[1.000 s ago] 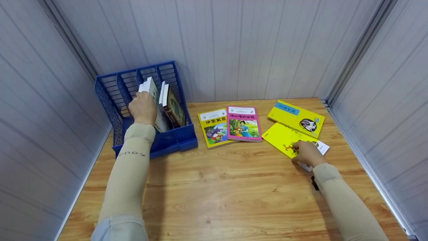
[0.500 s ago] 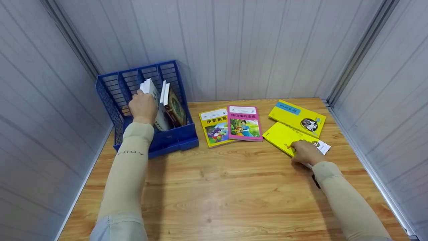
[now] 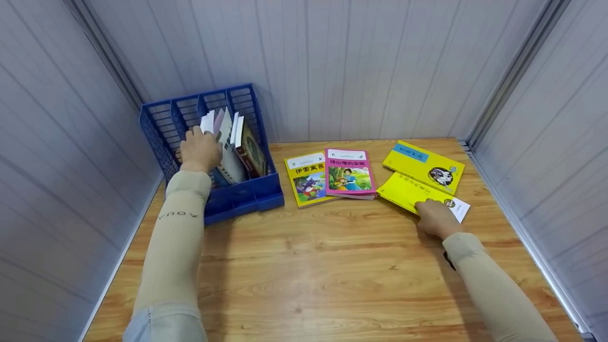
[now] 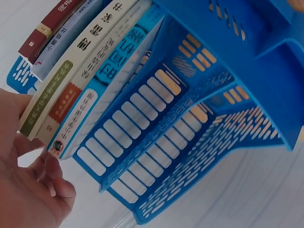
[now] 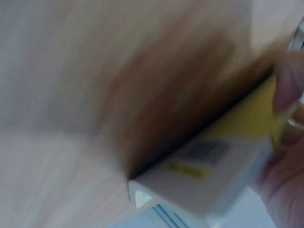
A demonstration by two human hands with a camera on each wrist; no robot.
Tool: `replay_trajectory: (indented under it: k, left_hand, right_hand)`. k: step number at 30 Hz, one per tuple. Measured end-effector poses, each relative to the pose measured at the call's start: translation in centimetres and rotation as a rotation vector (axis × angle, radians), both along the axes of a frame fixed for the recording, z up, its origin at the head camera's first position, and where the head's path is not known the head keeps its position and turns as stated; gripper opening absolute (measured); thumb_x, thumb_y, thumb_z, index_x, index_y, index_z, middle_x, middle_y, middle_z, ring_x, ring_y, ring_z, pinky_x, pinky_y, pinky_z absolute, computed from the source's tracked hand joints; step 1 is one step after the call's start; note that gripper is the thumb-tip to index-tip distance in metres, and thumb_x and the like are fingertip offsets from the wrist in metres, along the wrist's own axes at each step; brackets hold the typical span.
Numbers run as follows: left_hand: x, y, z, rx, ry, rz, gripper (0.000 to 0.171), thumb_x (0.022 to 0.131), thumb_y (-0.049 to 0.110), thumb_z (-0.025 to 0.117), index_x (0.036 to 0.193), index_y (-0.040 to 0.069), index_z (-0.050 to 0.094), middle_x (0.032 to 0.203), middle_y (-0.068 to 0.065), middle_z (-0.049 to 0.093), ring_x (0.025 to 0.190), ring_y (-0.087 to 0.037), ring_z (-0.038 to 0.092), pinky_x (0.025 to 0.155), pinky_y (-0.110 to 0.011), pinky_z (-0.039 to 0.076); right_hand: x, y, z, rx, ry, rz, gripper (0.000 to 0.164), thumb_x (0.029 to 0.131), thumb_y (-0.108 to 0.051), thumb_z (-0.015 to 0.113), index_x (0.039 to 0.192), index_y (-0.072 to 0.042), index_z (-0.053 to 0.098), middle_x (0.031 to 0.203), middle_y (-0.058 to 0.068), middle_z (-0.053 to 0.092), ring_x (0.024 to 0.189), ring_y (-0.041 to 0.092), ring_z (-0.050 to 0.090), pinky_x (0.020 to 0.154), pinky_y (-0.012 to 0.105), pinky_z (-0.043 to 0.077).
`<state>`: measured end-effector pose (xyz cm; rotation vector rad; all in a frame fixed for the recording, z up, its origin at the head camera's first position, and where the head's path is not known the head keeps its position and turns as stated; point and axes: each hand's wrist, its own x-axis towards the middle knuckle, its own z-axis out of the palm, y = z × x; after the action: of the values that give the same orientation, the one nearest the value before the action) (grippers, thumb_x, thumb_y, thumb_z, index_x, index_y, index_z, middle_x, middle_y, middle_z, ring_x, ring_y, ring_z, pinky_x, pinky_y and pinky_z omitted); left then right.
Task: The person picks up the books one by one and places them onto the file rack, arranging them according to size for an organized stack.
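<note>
A blue file rack [image 3: 240, 197] stands at the back left with several books upright in its compartments. My left hand [image 3: 200, 149] is at the upper ends of pale books, its fingers loosely bent. In the left wrist view, its fingers [image 4: 50, 178] lie beside the ends of a cream book [image 4: 71, 66] and a blue-spined book [image 4: 111, 66]. Over at the right, my right hand [image 3: 438, 218] pinches the near long edge of a yellow book [image 3: 408, 190], which is slightly tilted up. The right wrist view is blurred; the book's white end [image 5: 204, 175] shows there beside the thumb [image 5: 289, 80].
Another yellow book [image 3: 425, 166] lies just behind the held one. A pink book [image 3: 350, 173] overlaps a yellow-bordered book [image 3: 306, 180] in the middle of the wooden table [image 3: 304, 266]. Pale panel walls [image 3: 332, 71] enclose the back and both sides.
The pale books by my left hand have spread apart, and its fingers have loosened. My right hand has closed on the yellow book's near edge and raised it a little.
</note>
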<state>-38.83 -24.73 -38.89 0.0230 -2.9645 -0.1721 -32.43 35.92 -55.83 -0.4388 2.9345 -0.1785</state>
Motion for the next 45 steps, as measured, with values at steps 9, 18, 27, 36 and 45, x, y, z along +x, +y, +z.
replay_trajectory:
  k: [9, 18, 27, 36, 45]
  left_hand:
    - [0.4, 0.0, -0.7, 0.031, 0.056, 0.024, 0.049, 0.111, 0.027, 0.051, 0.128, -0.018, 0.063, 0.138, -0.041, 0.052, 0.125, -0.057, 0.053, 0.103, -0.071, 0.05]
    - [1.3, -0.2, -1.0, 0.136, 0.159, 0.023, 0.053, 0.11, 0.028, 0.052, 0.137, -0.017, 0.057, 0.138, -0.041, 0.052, 0.124, -0.057, 0.053, 0.104, -0.071, 0.049]
    - [2.8, 1.0, -1.4, 0.325, 0.291, 0.016, 0.056, 0.109, 0.026, 0.059, 0.147, -0.014, 0.051, 0.139, -0.037, 0.055, 0.123, -0.055, 0.054, 0.105, -0.067, 0.049]
    - [4.5, 3.8, -2.5, 0.476, 0.439, -0.06, 0.047, 0.107, 0.022, 0.065, 0.14, -0.011, 0.06, 0.127, -0.032, 0.063, 0.115, -0.05, 0.06, 0.099, -0.061, 0.052]
    - [6.3, 7.8, -5.5, 0.803, 0.274, -0.134, 0.047, 0.107, 0.02, 0.067, 0.141, -0.011, 0.059, 0.119, -0.027, 0.064, 0.108, -0.04, 0.063, 0.098, -0.051, 0.052]
  right_hand:
    - [1.7, -0.1, -0.8, 0.014, 0.165, -0.053, 0.037, 0.093, 0.004, 0.065, 0.13, 0.002, 0.071, 0.104, 0.025, 0.078, 0.085, 0.041, 0.074, 0.075, 0.06, 0.061]
    - [3.1, 0.0, 0.5, -0.059, 0.401, -0.078, 0.039, 0.094, 0.007, 0.06, 0.132, 0.004, 0.069, 0.094, 0.03, 0.077, 0.07, 0.047, 0.07, 0.062, 0.062, 0.058]
    - [3.9, -0.7, 2.9, -0.096, 0.431, -0.119, 0.034, 0.101, 0.006, 0.055, 0.133, 0.01, 0.064, 0.097, 0.036, 0.074, 0.073, 0.049, 0.071, 0.062, 0.062, 0.059]
    - [5.0, -1.7, 4.8, -0.182, 0.487, -0.162, 0.041, 0.101, 0.004, 0.059, 0.142, 0.007, 0.063, 0.118, 0.037, 0.074, 0.076, 0.05, 0.072, 0.068, 0.065, 0.059]
    - [5.9, -3.3, 5.8, -0.263, 0.647, -0.086, 0.04, 0.096, 0.008, 0.068, 0.136, 0.007, 0.068, 0.112, 0.034, 0.077, 0.063, 0.047, 0.068, 0.055, 0.06, 0.057]
